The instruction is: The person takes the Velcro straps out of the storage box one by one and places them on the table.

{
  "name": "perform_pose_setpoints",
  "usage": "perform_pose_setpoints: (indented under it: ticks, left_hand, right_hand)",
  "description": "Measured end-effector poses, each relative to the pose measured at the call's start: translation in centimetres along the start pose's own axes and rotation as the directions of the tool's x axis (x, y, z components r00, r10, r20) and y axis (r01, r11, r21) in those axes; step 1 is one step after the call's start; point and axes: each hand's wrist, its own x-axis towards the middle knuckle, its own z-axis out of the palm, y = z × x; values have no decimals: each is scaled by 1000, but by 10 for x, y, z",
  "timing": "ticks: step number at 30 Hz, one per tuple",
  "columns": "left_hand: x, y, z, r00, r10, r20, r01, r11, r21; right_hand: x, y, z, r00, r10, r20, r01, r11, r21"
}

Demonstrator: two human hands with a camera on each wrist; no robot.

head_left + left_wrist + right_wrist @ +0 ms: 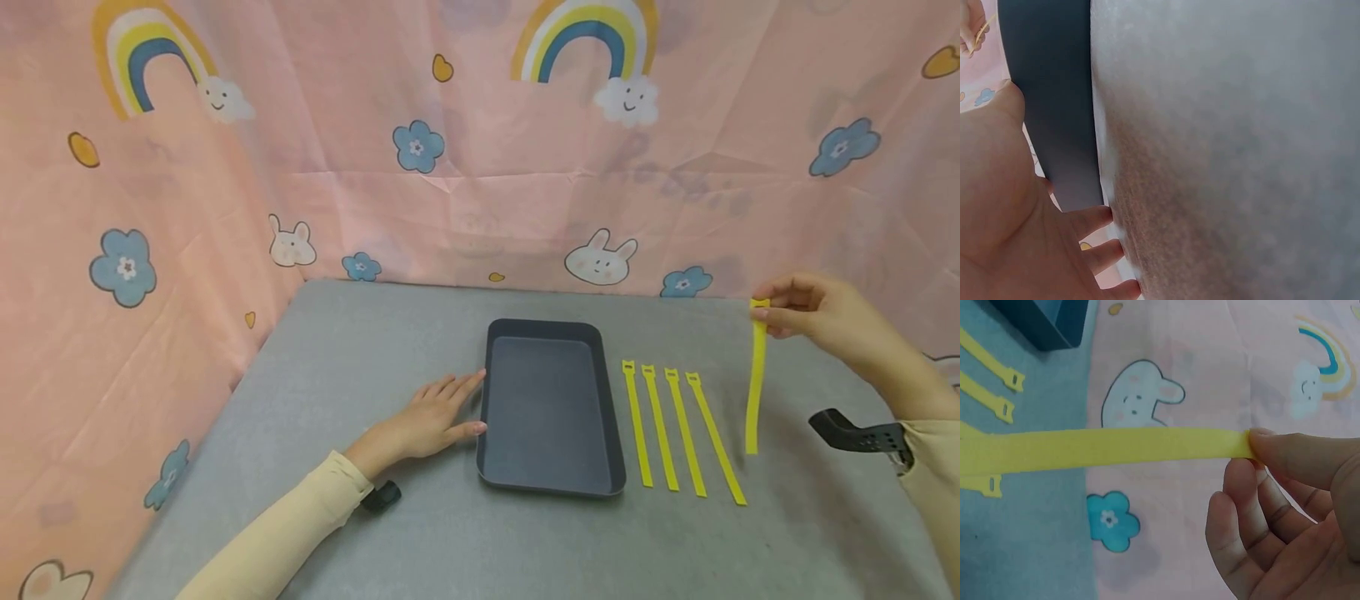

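Observation:
My right hand (813, 312) pinches a yellow cable strap (756, 383) by its slotted head, between thumb and fingers. The strap hangs down, held up at the right side of the table; in the right wrist view its flat yellow band (1116, 449) runs across the picture. With fingers spread and nearly straight, my left hand (435, 417) touches the left wall of a dark grey rectangular tray (551, 492). In the left wrist view the tray's outer wall (1054, 94) stands beside the palm and fingers (1094, 219). Nothing lies inside the tray.
Several more yellow straps (678, 433) lie in a row right of the tray, heads toward the back, the rightmost one slanted. All stand on a grey table (405, 533). A pink patterned curtain (480, 200) closes off the back and left side.

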Motion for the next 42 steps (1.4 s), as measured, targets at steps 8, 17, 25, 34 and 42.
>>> perform_pose_setpoints:
  ticks: [8,17,25,34,42]
  left_hand:
    - [0,1,-1,1000,9,-10,-9,1000,4]
    - [-1,0,1,1000,5,-6,-5,1000,7]
    - [-1,0,1,1000,-3,-2,3,1000,7]
    - [-1,0,0,1000,9,-26,-9,1000,1]
    - [-2,2,0,1000,1,-11,-1,1000,-9]
  right_hand:
    - [-4,19,0,995,31,90,-28,999,-28]
    - [-6,40,11,962,67,263,-59,998,-38]
    - [-3,55,24,966,73,249,-71,997,-19]
    - [4,66,38,973,59,224,-53,998,-36]
    - [11,81,62,972,66,226,-55,997,-54]
